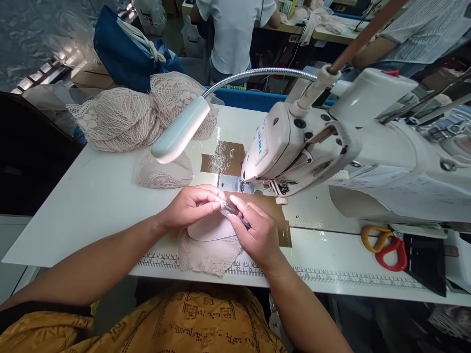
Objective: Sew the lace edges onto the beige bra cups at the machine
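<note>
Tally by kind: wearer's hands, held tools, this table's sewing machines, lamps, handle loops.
Bare left hand and right hand: 2
Dark-handled tool: 1
White JUKI sewing machine: 1
Pale gooseneck lamp: 1
Orange plastic loop and red loop: 2
Total: 7

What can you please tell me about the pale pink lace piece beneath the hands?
The pale pink lace piece looks soft, its plain smooth panel above patterned lace. It lies partly over the black-marked ruler strip on the white table. Its top, partly hidden, appears pinched in the grip of the left hand, beside a small dark-handled tool in the right hand.
</note>
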Motion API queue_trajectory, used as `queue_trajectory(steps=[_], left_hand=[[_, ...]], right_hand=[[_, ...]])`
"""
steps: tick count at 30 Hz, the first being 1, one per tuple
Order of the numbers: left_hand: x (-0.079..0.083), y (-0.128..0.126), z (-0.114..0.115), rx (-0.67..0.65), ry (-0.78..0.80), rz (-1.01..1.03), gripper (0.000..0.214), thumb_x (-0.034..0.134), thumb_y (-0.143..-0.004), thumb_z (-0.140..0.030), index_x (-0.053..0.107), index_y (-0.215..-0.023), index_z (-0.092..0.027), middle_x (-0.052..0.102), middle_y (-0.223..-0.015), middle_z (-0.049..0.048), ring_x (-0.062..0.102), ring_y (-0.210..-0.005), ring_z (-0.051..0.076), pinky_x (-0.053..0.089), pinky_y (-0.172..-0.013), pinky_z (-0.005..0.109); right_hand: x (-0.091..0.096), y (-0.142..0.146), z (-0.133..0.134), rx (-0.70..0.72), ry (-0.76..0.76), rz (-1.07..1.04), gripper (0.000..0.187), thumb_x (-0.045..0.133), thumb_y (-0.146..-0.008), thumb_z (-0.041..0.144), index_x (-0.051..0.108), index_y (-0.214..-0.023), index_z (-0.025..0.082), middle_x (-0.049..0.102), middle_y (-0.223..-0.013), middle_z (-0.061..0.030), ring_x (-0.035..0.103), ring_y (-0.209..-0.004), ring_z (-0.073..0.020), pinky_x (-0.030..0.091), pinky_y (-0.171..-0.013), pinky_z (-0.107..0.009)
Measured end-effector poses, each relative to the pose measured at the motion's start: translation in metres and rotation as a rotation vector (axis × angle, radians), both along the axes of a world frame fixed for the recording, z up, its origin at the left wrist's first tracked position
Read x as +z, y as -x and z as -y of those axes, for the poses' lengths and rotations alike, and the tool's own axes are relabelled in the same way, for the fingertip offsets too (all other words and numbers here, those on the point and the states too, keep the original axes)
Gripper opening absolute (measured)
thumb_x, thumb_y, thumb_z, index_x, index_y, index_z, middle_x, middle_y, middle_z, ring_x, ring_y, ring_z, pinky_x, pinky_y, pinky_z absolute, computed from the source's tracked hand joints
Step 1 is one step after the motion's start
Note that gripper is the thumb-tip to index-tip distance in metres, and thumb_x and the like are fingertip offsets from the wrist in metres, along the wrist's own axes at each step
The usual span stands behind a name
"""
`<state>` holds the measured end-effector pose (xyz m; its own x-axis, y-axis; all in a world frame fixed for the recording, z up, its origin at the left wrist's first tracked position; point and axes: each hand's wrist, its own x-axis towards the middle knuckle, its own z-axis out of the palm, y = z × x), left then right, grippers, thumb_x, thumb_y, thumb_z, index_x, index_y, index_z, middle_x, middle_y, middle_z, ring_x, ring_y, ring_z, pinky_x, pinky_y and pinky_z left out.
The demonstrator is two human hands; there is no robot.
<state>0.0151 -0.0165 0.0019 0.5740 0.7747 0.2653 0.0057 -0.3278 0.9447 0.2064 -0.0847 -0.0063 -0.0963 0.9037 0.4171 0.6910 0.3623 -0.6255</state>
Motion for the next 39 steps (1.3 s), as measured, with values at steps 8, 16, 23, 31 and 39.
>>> queue_trajectory(steps=[8,16,23,31,39], left_hand=[[-0.0009,-0.0008,0.0017,-0.015,-0.061,0.029,0.013,0.061,-0.088,-0.015,0.074,-0.086,-0.015,0.071,-0.093,0.0085,0.067,-0.089,0.016,0.055,-0.084,0.027],[-0.0006,-0.0001,0.0012,-0.008,-0.074,0.006,0.013,0.061,-0.088,-0.016,0.074,-0.088,-0.015,0.071,-0.094,0.0093,0.067,-0.09,0.017,0.056,-0.083,0.028],[-0.0009,-0.0018,0.0026,-0.028,-0.049,0.017,0.013,0.061,-0.089,-0.018,0.074,-0.087,-0.015,0.071,-0.093,0.0085,0.067,-0.089,0.017,0.056,-0.084,0.029],[-0.0019,-0.0006,0.0022,-0.003,-0.044,0.011,0.012,0.061,-0.088,-0.016,0.072,-0.085,-0.014,0.071,-0.093,0.0091,0.067,-0.089,0.017,0.056,-0.083,0.028],[0.0011,-0.002,0.0041,-0.003,-0.07,-0.002,0.014,0.06,-0.088,-0.013,0.073,-0.086,-0.015,0.07,-0.092,0.0084,0.066,-0.088,0.016,0.055,-0.081,0.028]], right_hand=[[-0.0034,0.0012,0.0,0.0,-0.034,-0.006,0.032,0.06,-0.089,0.026,0.068,-0.118,0.014,0.061,-0.069,-0.0017,0.054,-0.059,-0.0122,0.049,-0.057,-0.026],[-0.0046,0.0033,0.0001,-0.018,-0.068,0.011,0.031,0.06,-0.089,0.025,0.068,-0.118,0.014,0.063,-0.07,-0.0027,0.057,-0.06,-0.0126,0.05,-0.058,-0.025],[-0.0058,0.0048,-0.0003,-0.032,-0.2,0.09,0.029,0.061,-0.089,0.021,0.068,-0.116,0.01,0.067,-0.072,-0.0045,0.059,-0.061,-0.0133,0.05,-0.059,-0.025],[-0.0046,0.0016,-0.0008,-0.042,-0.304,0.188,0.029,0.063,-0.087,0.018,0.068,-0.115,0.012,0.071,-0.077,-0.0048,0.061,-0.064,-0.0139,0.049,-0.063,-0.026],[-0.0055,0.0026,-0.0018,-0.051,-0.312,0.208,0.029,0.063,-0.088,0.019,0.068,-0.115,0.012,0.072,-0.079,-0.0046,0.062,-0.065,-0.0133,0.049,-0.062,-0.025]])
